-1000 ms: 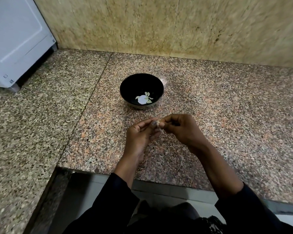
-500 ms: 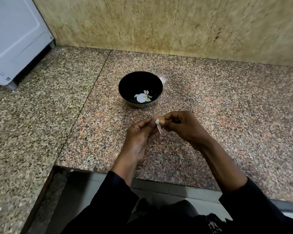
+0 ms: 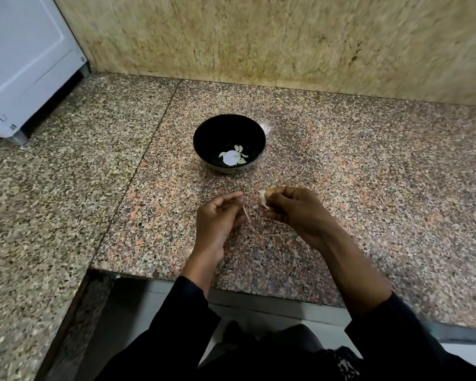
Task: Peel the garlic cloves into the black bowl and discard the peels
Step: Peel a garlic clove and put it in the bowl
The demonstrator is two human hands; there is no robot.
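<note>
The black bowl stands on the granite counter, with several pale peeled garlic cloves lying at its bottom. Just in front of it, my right hand pinches a whitish garlic clove at its fingertips. My left hand is a little to the left, apart from the right one, and pinches a thin strip of peel that hangs down from its fingertips.
The speckled granite counter runs to a stone wall behind. A white appliance stands at the back left. The counter's front edge lies under my forearms, with a recess and floor below.
My hands, joined on the clove before, have pulled apart. The left one has come away to the left with a strip of peel; the right one keeps the clove.
</note>
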